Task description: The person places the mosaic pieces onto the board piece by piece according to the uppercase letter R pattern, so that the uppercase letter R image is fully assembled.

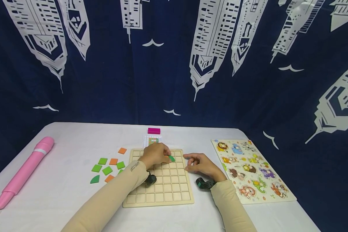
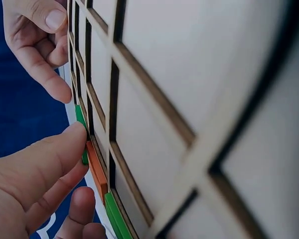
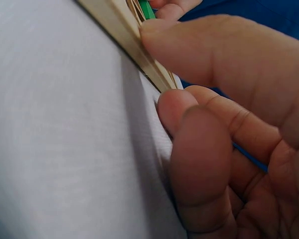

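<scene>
My left hand (image 1: 156,154) reaches over the pale wooden grid board (image 1: 158,204), near its top edge. Between its thumb and forefinger is a green rounded tile (image 1: 172,158), at a cell of the board's upper rows. Beside that tile, the left wrist view shows an orange tile (image 2: 96,167) and another green tile (image 2: 115,216) in cells. My right hand (image 1: 202,165) is at the board's right edge, thumb and forefinger apart, other fingers loosely bent. In the right wrist view a fingertip touches the board's edge (image 3: 139,57).
Loose green tiles (image 1: 97,168) and orange tiles (image 1: 113,161) lie left of the board. Behind it are a patterned card (image 1: 146,140) and a magenta block (image 1: 154,131). A pink stick (image 1: 26,172) lies far left, an animal puzzle board (image 1: 253,170) right.
</scene>
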The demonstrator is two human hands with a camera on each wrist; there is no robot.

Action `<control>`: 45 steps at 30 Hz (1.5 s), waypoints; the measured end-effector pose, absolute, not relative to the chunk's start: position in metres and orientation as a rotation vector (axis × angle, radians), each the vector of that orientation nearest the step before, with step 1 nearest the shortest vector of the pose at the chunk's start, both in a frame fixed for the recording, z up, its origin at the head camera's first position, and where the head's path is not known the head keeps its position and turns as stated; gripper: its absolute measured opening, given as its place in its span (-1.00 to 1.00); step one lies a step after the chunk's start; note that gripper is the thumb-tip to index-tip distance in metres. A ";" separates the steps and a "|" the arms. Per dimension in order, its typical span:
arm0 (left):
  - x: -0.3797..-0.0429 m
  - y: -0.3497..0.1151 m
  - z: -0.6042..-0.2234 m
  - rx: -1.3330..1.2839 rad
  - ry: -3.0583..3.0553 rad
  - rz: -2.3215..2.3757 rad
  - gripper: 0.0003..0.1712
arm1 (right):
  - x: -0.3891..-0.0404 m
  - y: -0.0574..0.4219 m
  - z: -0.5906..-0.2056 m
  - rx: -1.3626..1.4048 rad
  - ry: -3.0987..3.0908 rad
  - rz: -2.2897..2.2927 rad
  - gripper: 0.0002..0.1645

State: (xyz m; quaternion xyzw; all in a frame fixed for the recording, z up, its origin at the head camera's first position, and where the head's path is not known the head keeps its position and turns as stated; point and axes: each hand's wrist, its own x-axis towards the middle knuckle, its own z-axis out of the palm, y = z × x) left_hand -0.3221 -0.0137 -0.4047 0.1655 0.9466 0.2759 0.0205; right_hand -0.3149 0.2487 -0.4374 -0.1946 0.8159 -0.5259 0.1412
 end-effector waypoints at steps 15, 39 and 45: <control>-0.312 -0.015 -0.397 0.532 2.935 0.846 -0.69 | -0.315 0.248 -0.437 -0.573 2.346 -1.528 -0.26; -0.249 -0.168 -0.377 0.833 2.688 1.415 -0.61 | -0.316 0.247 -0.435 -0.543 2.388 -1.487 -0.26; -0.236 -0.210 -0.389 0.653 2.760 1.459 -0.61 | -0.314 0.246 -0.435 -0.558 2.372 -1.491 -0.25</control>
